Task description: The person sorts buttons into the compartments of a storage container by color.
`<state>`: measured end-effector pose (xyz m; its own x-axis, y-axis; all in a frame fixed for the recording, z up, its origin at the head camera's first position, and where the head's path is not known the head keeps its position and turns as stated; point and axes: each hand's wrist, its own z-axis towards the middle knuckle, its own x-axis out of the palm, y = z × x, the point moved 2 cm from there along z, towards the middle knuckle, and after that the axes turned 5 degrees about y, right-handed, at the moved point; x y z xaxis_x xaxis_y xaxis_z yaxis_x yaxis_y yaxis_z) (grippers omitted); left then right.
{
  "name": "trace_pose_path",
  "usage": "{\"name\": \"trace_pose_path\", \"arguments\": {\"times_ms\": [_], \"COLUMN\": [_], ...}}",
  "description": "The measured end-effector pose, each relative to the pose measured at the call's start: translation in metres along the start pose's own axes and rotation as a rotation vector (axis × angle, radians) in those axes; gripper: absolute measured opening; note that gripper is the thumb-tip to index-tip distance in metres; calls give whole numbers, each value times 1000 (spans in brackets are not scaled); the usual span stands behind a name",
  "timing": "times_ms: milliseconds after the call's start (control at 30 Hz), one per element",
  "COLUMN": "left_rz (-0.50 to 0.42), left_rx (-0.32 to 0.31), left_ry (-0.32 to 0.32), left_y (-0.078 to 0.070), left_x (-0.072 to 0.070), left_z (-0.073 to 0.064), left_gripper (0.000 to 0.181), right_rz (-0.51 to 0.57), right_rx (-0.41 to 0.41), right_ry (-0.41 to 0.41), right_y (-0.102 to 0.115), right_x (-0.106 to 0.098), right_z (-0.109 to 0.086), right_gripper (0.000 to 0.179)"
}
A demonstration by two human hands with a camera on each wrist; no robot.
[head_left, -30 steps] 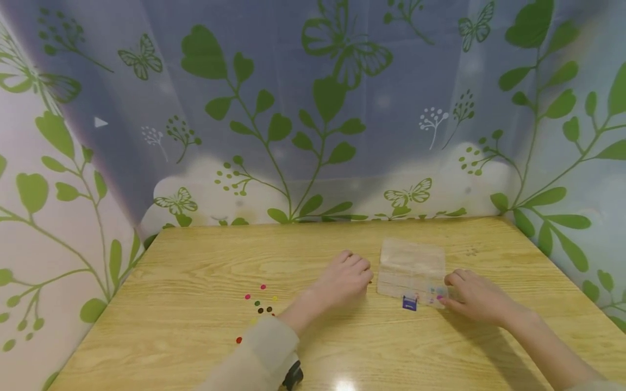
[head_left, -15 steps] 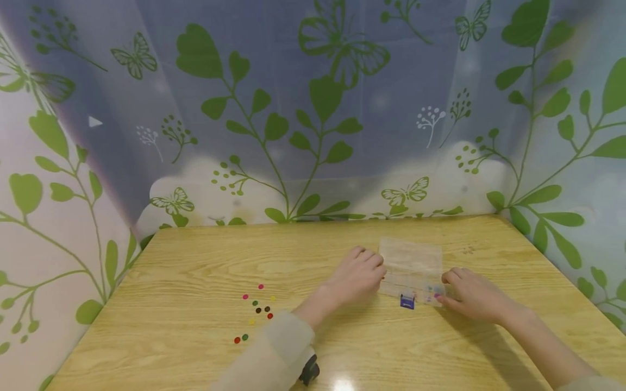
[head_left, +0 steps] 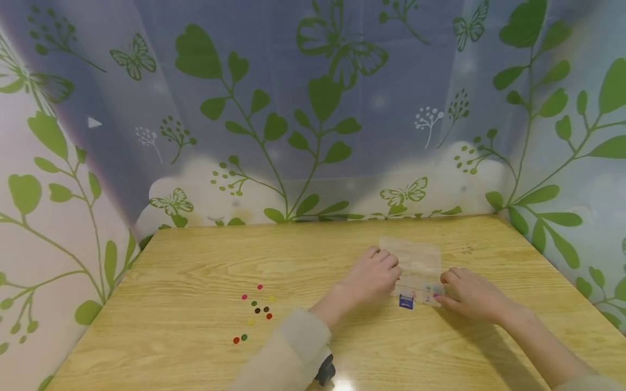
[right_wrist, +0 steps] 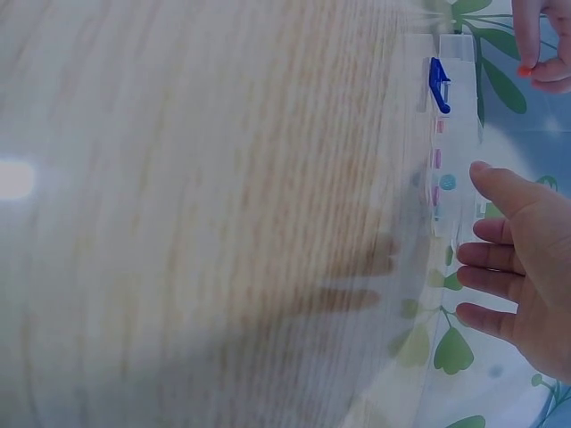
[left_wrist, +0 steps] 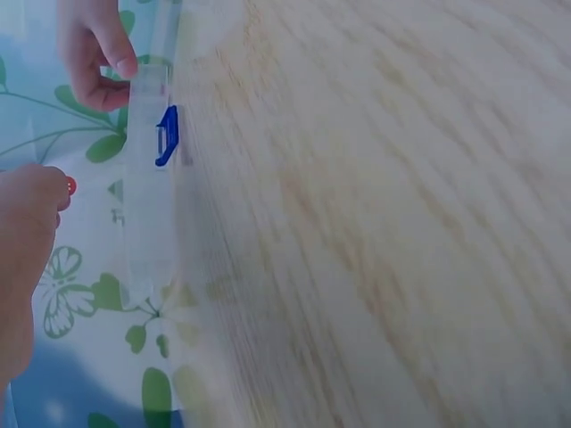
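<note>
A clear plastic compartment box with a blue latch lies on the table with its lid folded back. Small pink, purple and teal pieces show through its right end. My left hand is over the left part of the box, knuckles up. Between its thumb and fingertips it pinches a small red button. At the box's right end is my right hand, its thumb at the rim and its fingers loosely extended in the right wrist view.
Several small coloured buttons, including a dark one and a red one, lie scattered on the wooden table to the left. A few clear bits sit behind the right hand. A patterned cloth hangs behind the table.
My left hand has moved right, from beside the box to over its left part, carrying the red button. My right hand stays at the box's right end.
</note>
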<state>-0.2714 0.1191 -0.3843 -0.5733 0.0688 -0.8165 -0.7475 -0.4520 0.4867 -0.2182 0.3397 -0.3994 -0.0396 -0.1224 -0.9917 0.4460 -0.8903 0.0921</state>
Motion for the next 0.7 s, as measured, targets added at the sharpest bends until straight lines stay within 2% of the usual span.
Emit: {"name": "trace_pose_path", "arguments": {"times_ms": [167,300,533,700], "left_rz": [12,11,5,2], "left_rx": [-1,0,4,3], "left_ry": [-32,-31,59,142], "left_y": [-7,-14,-23,-28], "left_x": [3,7,11,13], "left_z": [6,13,22,26], "left_gripper": [19,20,20,31], "right_rz": [-6,-12,-8,4], "right_rx": [-10,-9,-1,2], "right_ry": [-13,-20,-17,-3], "right_y": [0,0,0,0], "right_x": [1,1,1,1], "right_z": [0,0,0,0], "right_gripper": [30,30,30,31]}}
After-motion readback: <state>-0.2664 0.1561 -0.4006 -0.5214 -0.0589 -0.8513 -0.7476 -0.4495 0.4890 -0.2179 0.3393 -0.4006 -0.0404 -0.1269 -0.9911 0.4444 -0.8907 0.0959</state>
